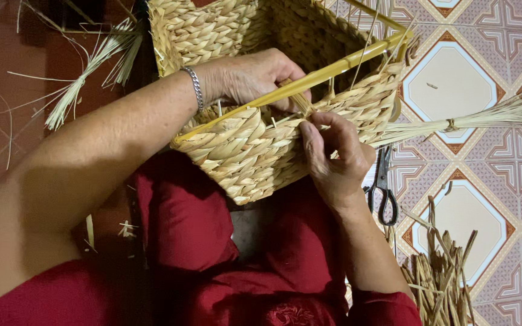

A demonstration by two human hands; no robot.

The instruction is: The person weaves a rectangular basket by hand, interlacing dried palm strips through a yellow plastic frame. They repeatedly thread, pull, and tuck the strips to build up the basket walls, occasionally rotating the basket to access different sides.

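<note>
**Keeping the rim strand tight on a woven basket**

Head view: the rectangular basket of braided pale straw (255, 145) sits on the lap, near rim facing up. The left hand (255, 75) curls over the yellow frame rod (333, 67), pressing it down against the rim. The right hand (333, 154) pinches a thin straw strand (302, 104) at the near edge. I'd say pull snug, close to the rod. Black scissors (383, 187) lie on the tiled floor (490, 36).

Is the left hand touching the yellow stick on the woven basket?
Touching: the head view shows the left hand pressed along the yellow stick at the woven basket's rim.
</note>
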